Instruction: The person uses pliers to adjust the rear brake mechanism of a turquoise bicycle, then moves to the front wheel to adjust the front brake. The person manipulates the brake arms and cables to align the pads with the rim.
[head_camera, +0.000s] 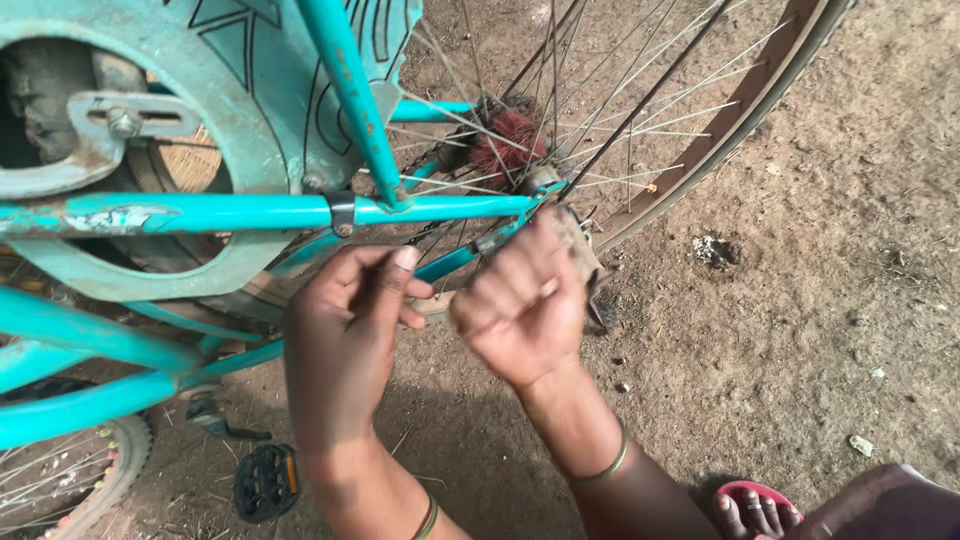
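Observation:
A turquoise bicycle frame (230, 212) fills the left and top of the head view, with its rear wheel (700, 140) and spokes behind. A red bristly ring sits on the hub (510, 140). My right hand (525, 305) is a closed fist just below the rear axle end, gripping a worn metal tool (583, 250) that sticks out above the knuckles. My left hand (345, 320) is beside it, fingers curled against the lower frame tube (455, 262), with thumb and fingertips pinched together. What the left fingers pinch is hidden.
The turquoise chain guard (215, 100) covers the upper left. A black pedal (265, 483) hangs at the lower left beside a second wheel's tyre (100, 480). A sandalled foot (755, 508) rests at the bottom right on bare dirt ground (830, 300) with small stones.

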